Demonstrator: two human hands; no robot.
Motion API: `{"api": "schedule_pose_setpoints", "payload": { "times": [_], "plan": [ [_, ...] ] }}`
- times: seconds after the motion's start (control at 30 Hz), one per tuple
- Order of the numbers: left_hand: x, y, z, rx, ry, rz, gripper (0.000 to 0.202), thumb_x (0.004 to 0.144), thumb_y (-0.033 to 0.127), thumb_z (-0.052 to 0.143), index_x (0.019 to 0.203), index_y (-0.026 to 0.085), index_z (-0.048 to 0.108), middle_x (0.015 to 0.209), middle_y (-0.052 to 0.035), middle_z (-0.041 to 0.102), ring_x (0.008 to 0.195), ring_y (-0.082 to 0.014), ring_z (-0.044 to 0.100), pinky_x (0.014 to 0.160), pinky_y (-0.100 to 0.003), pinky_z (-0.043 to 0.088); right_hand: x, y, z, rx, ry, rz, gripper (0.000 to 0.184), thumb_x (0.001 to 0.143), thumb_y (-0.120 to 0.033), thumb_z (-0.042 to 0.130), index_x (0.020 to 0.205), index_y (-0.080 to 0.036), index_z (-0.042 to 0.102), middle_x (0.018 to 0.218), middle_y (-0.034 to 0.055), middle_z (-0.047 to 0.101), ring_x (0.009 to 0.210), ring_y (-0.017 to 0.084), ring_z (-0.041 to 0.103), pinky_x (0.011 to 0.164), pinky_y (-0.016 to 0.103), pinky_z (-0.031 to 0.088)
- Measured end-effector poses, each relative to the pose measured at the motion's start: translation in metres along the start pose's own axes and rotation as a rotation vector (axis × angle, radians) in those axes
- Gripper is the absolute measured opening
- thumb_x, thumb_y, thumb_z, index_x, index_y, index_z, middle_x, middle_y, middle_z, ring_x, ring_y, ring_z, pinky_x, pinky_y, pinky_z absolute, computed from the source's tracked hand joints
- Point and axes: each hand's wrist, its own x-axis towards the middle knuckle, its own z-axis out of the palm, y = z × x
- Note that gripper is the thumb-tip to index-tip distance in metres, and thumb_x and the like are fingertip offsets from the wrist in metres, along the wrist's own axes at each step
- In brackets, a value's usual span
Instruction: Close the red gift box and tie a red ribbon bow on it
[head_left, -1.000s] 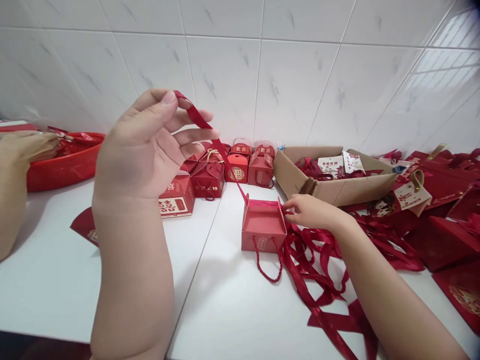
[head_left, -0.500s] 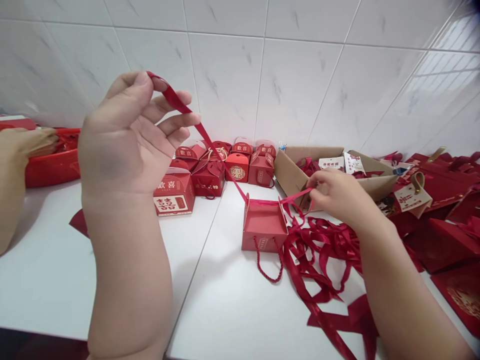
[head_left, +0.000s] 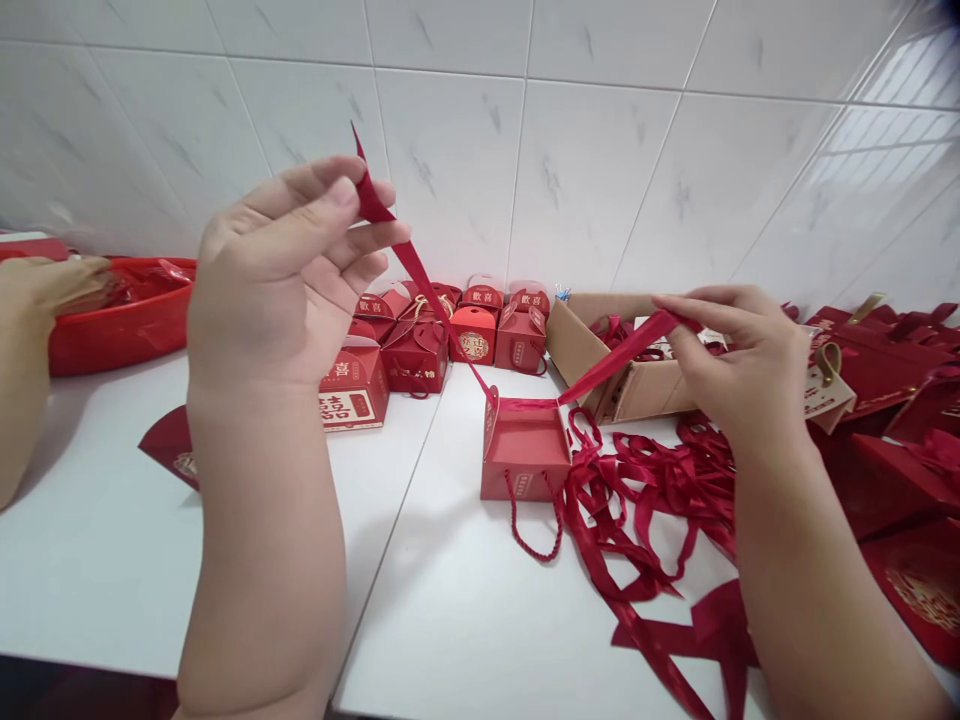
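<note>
A small red gift box (head_left: 526, 450) stands on the white table, a twisted cord handle hanging down its front. A red ribbon (head_left: 424, 278) runs through the top of the box and stretches up to both sides. High on the left, my left hand (head_left: 292, 260) pinches one end of it between thumb and index finger, the other fingers spread. My right hand (head_left: 739, 365) grips the other side of the ribbon, above the open cardboard box. Beside the gift box lies a tangled heap of loose red ribbons (head_left: 660, 490).
Several finished-looking red boxes (head_left: 416, 350) stand against the tiled wall. An open cardboard box (head_left: 637, 390) holds ribbons and tags. Red bags (head_left: 892, 370) crowd the right side. At far left, another person's hand (head_left: 45, 300) is by a red container (head_left: 120, 335).
My right hand has moved up and to the right, drawing its side of the ribbon longer. My left hand has shifted slightly right, and its ribbon end now sticks up above the fingers.
</note>
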Motion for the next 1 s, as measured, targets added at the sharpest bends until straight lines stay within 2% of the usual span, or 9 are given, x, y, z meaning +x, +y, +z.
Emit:
{"api": "schedule_pose_setpoints", "payload": {
  "times": [0.1, 0.27, 0.33, 0.4, 0.53, 0.6, 0.7, 0.83, 1.0],
  "plan": [
    [0.002, -0.005, -0.001, 0.063, -0.007, 0.053, 0.021, 0.073, 0.004, 0.066, 0.087, 0.019, 0.071, 0.083, 0.0002, 0.069, 0.071, -0.0127, 0.064, 0.054, -0.02, 0.048, 0.002, -0.001, -0.005, 0.126, -0.097, 0.158, 0.024, 0.079, -0.014, 0.057, 0.094, -0.023, 0.073, 0.084, 0.0024, 0.071, 0.077, 0.018, 0.066, 0.071, 0.032, 0.054],
    [0.003, -0.005, 0.001, 0.078, 0.043, 0.071, 0.024, 0.068, 0.001, 0.067, 0.083, 0.019, 0.072, 0.081, -0.0012, 0.069, 0.057, -0.0084, 0.055, 0.041, -0.018, 0.035, 0.006, -0.005, -0.015, 0.208, -0.111, 0.307, 0.013, 0.078, -0.019, 0.063, 0.084, -0.02, 0.074, 0.066, 0.0009, 0.068, 0.061, 0.012, 0.064, 0.058, 0.023, 0.054],
    [0.004, -0.006, 0.001, 0.084, 0.075, 0.083, 0.025, 0.067, 0.0, 0.067, 0.081, 0.02, 0.072, 0.08, -0.0017, 0.07, 0.054, -0.0069, 0.05, 0.04, -0.019, 0.032, 0.007, -0.007, -0.018, 0.273, -0.106, 0.354, 0.013, 0.078, -0.018, 0.063, 0.083, -0.02, 0.074, 0.066, 0.0, 0.068, 0.06, 0.011, 0.064, 0.058, 0.02, 0.055],
    [0.004, -0.007, 0.002, 0.082, 0.1, 0.095, 0.025, 0.067, 0.0, 0.067, 0.08, 0.02, 0.072, 0.081, -0.002, 0.07, 0.058, -0.0075, 0.051, 0.041, -0.018, 0.033, 0.007, -0.008, -0.02, 0.38, -0.099, 0.393, 0.014, 0.079, -0.017, 0.062, 0.085, -0.021, 0.074, 0.069, -0.0006, 0.069, 0.061, 0.009, 0.064, 0.06, 0.019, 0.056],
    [0.004, -0.008, 0.003, 0.065, 0.11, 0.129, 0.027, 0.066, -0.002, 0.068, 0.082, 0.018, 0.071, 0.08, -0.0022, 0.07, 0.08, -0.0122, 0.06, 0.047, -0.016, 0.037, 0.008, -0.01, -0.02, 0.645, -0.067, 0.441, 0.01, 0.077, -0.017, 0.066, 0.08, -0.021, 0.074, 0.073, 0.0, 0.068, 0.069, 0.012, 0.066, 0.061, 0.021, 0.057],
    [0.003, -0.008, 0.003, 0.063, 0.095, 0.133, 0.025, 0.066, -0.002, 0.068, 0.084, 0.017, 0.071, 0.079, -0.0024, 0.069, 0.085, -0.0135, 0.061, 0.049, -0.017, 0.039, 0.008, -0.01, -0.018, 0.746, -0.058, 0.469, 0.007, 0.075, -0.017, 0.068, 0.077, -0.02, 0.074, 0.073, 0.0011, 0.069, 0.072, 0.014, 0.067, 0.061, 0.024, 0.058],
    [0.001, -0.005, 0.004, 0.074, 0.062, 0.129, 0.023, 0.069, -0.001, 0.067, 0.084, 0.016, 0.07, 0.077, -0.0021, 0.069, 0.085, -0.0135, 0.062, 0.052, -0.017, 0.04, 0.009, -0.009, -0.018, 0.781, -0.061, 0.493, 0.007, 0.075, -0.016, 0.069, 0.078, -0.019, 0.074, 0.076, 0.0026, 0.069, 0.077, 0.017, 0.068, 0.066, 0.027, 0.059],
    [-0.004, 0.002, 0.004, 0.121, 0.031, 0.138, 0.025, 0.073, 0.0, 0.064, 0.087, 0.02, 0.07, 0.084, -0.0003, 0.07, 0.089, -0.0122, 0.061, 0.055, -0.018, 0.044, 0.007, -0.012, -0.022, 0.797, 0.0, 0.473, 0.008, 0.074, -0.015, 0.069, 0.08, -0.016, 0.074, 0.081, 0.0054, 0.07, 0.081, 0.019, 0.068, 0.075, 0.033, 0.059],
    [-0.01, 0.01, 0.009, 0.143, 0.022, 0.165, 0.023, 0.074, -0.002, 0.064, 0.089, 0.015, 0.069, 0.079, -0.0004, 0.068, 0.085, -0.012, 0.062, 0.055, -0.019, 0.044, 0.006, -0.023, -0.029, 0.799, -0.074, 0.449, 0.011, 0.076, -0.012, 0.064, 0.076, -0.017, 0.074, 0.077, 0.005, 0.069, 0.079, 0.019, 0.067, 0.073, 0.032, 0.058]
  ]
}}
